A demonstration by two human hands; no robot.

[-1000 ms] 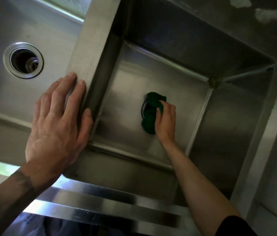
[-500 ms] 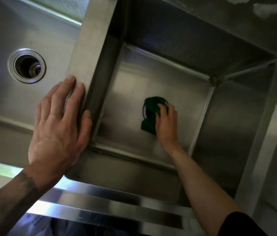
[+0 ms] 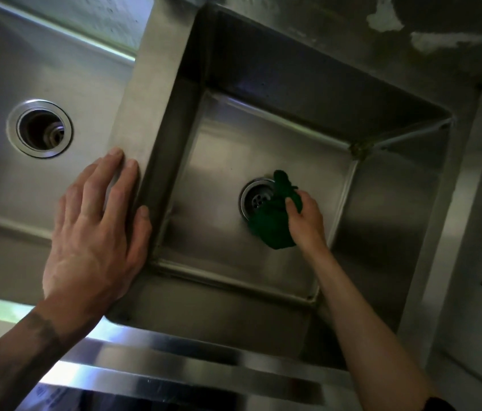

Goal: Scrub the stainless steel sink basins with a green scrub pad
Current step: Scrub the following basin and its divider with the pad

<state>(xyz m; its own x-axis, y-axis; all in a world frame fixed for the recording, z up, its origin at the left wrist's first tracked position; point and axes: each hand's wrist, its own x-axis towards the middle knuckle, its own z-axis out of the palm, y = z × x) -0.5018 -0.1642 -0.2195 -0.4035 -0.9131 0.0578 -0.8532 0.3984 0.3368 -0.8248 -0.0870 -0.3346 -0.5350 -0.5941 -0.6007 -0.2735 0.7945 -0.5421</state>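
A deep stainless steel basin (image 3: 222, 226) fills the middle of the head view, with a round drain (image 3: 256, 198) in its floor. My right hand (image 3: 306, 222) reaches down to the floor and grips a crumpled green scrub pad (image 3: 275, 225) at the drain's right edge. The pad covers part of the drain rim. My left hand (image 3: 94, 235) rests flat, fingers straight, on the steel divider (image 3: 151, 93) between the two basins, thumb over the edge.
A second, shallower basin (image 3: 5, 191) lies to the left, with its own open drain (image 3: 39, 128). A grimy patch (image 3: 359, 149) sits in the deep basin's far right corner. The sink's shiny front rim (image 3: 204, 369) runs along the bottom.
My right hand has slid the green pad to the right, off the drain, so the strainer holes now show. My left hand has stayed on the divider.
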